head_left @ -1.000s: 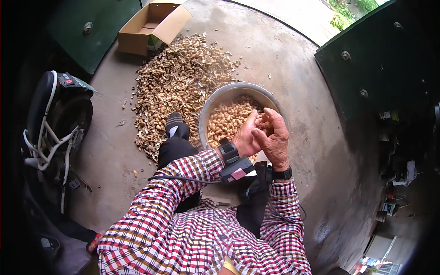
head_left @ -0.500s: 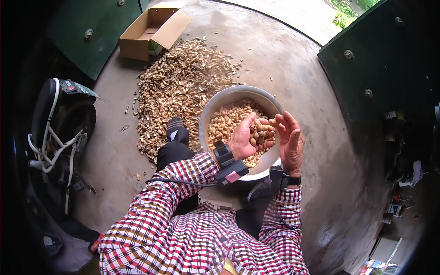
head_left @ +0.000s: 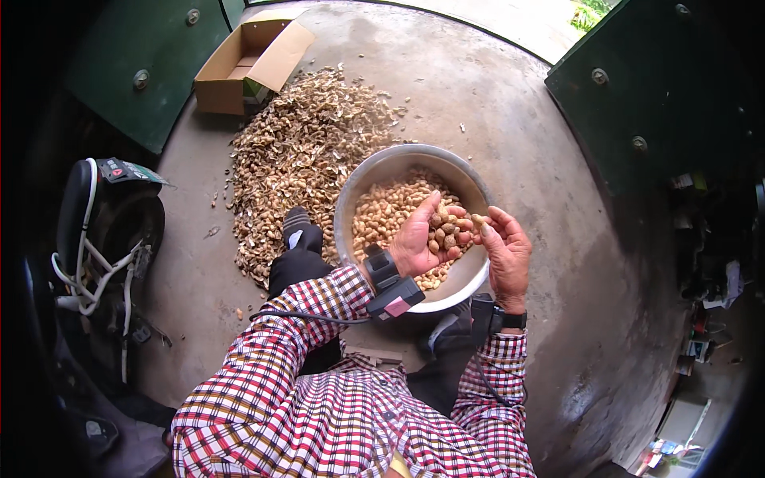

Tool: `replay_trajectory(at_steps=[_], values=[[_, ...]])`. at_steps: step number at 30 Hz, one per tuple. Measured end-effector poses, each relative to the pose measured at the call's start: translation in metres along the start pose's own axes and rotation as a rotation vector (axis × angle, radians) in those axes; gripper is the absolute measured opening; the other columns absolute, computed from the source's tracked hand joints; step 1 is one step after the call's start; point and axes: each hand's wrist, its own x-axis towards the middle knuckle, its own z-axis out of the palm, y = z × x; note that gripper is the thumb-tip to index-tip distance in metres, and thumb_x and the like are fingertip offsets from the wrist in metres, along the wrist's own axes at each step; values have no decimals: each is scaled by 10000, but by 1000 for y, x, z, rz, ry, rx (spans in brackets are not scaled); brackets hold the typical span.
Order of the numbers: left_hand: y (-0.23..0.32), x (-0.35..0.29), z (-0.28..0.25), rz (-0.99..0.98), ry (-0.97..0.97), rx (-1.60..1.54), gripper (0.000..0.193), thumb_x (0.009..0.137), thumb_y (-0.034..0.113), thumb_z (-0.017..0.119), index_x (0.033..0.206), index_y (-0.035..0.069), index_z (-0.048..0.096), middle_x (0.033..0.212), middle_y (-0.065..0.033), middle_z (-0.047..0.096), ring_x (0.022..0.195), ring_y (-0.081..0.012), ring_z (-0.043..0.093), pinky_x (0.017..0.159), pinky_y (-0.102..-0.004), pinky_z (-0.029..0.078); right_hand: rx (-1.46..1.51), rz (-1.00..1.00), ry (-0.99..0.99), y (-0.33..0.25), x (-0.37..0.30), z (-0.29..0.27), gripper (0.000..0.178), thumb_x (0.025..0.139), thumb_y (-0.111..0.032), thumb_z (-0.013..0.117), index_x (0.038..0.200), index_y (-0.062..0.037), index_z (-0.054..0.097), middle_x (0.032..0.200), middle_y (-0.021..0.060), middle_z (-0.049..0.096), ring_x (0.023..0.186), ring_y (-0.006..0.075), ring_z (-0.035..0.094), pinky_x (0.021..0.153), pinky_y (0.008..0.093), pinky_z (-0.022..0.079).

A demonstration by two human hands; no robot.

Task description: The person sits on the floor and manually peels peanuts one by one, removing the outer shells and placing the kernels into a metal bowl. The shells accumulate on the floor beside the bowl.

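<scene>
Over the metal basin (head_left: 347,185) my left hand (head_left: 412,248) is cupped around several unshelled peanuts (head_left: 448,236); some of them look darker brown. My right hand (head_left: 508,261), above the basin's right rim, pinches one peanut (head_left: 478,219) between thumb and fingertips, close beside the left hand's fingers. Inside the basin lies a heap of pale peanuts (head_left: 382,213), partly hidden by my left hand and wrist. Both wrists carry dark strapped devices with cables.
A wide pile of peanut shells (head_left: 307,143) spreads on the concrete floor left of the basin, with my foot (head_left: 300,229) at its edge. Behind it stands an open cardboard box (head_left: 221,94). A black-seated frame (head_left: 88,239) is at left; green doors (head_left: 637,88) flank the far opening.
My right hand has closed from spread fingers into a pinch on a peanut. The left hand is more turned up, showing its peanuts. The whole view has shifted slightly.
</scene>
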Motion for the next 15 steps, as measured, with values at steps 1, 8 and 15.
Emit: replay_trajectory(at_steps=[1, 8, 15], values=[[0, 0, -1, 2, 4, -1, 446, 866, 499, 363, 938, 92, 532, 813, -56, 602, 640, -166, 587, 490, -276, 485, 5, 13, 3, 0, -1, 1, 322, 810, -46, 571, 1100, 59, 479, 912, 75, 568, 732, 99, 544, 689, 206, 464], [-2, -3, 3, -15, 19, 49, 407, 872, 456, 385, 904, 83, 544, 815, -64, 604, 661, -162, 587, 486, -264, 450, -57, 18, 42, 1, 1, -4, 296, 809, -46, 575, 1074, 60, 500, 881, 59, 563, 721, 92, 536, 663, 197, 454], [-4, -4, 3, 9, 40, 92, 283, 852, 374, 483, 873, 102, 557, 790, -46, 608, 657, -149, 589, 473, -254, 443, -116, -77, 61, 9, 5, -6, 340, 791, -29, 596, 1092, 71, 472, 916, 98, 579, 772, 139, 587, 680, 228, 485]])
